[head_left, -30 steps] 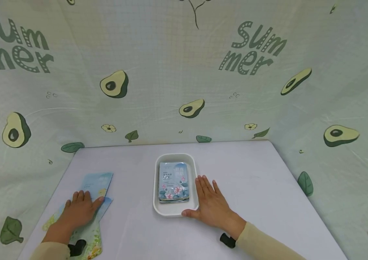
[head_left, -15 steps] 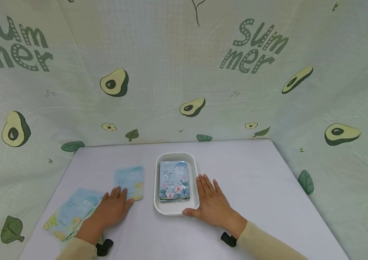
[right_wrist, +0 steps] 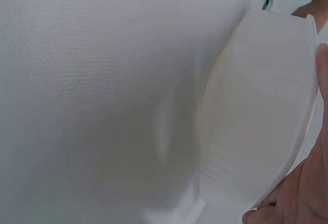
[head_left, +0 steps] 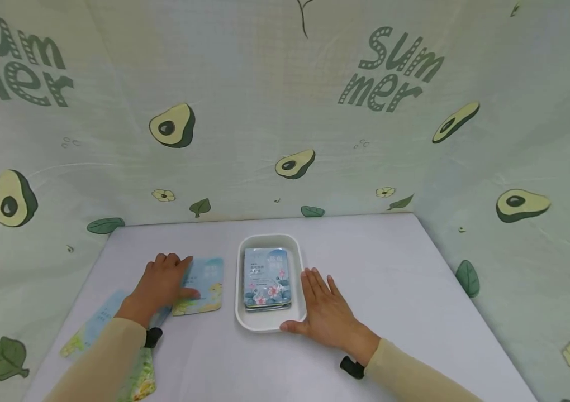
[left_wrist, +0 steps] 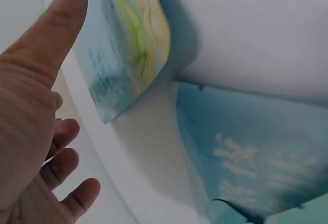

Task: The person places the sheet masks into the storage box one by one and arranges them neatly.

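My left hand lies flat w/ fingers relaxed on a pale-blue sachet, which sits on the white table just left of the white tray. From the left wrist cam, that sachet's yellow-green print shows beside my thumb; fingers not clamped round it. My right hand rests against the tray's right side, fingers straight along its wall, thumb at the near corner, steadying, not clenched. Inside the tray: a stack of floral-print sachets. More loose sachets lie near my left forearm. Avocado-print cloth behind.
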Motion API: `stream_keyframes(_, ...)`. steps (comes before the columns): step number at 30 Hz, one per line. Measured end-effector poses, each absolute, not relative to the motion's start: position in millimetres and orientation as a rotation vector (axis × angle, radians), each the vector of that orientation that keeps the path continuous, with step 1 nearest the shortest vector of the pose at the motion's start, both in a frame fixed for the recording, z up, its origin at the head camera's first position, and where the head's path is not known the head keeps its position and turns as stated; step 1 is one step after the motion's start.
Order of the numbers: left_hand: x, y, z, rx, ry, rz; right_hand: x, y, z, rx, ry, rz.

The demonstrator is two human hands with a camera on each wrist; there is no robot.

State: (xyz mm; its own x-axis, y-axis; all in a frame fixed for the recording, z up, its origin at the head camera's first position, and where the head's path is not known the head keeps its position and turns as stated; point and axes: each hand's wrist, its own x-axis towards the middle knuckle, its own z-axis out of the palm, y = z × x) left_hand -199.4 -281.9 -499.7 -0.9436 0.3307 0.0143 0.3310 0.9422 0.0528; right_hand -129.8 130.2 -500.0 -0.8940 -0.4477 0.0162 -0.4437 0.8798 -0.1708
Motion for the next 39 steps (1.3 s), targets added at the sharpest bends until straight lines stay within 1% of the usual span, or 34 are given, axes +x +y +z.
stream_keyframes(3,-209,-286,-500,-0.54,-3.134,-0.075,-130,128,-500,-0.72,3.024,-0.277)
stream_keyframes(10,-217,-290,-510,-0.53,-3.201,-0.049,-130,126,-501,-0.71,3.016,-0.258)
stream_keyframes(15,-219,-289,-514,-0.485,-3.151,-0.116,-129,128,-501,-0.705,3.018,-0.221)
stream_keyframes(21,-218,-284,-508,-0.43,-3.099,-0.095,-129,129,-501,-0.707,3.022,-0.214)
stream_keyframes(31,-222,-279,-506,-0.356,-2.918,-0.029,-129,130,-501,-0.711,3.031,-0.213)
stream_keyframes(39,-220,-275,-506,-0.388,-2.656,-0.028,-130,130,-502,-0.726,3.04,-0.223)
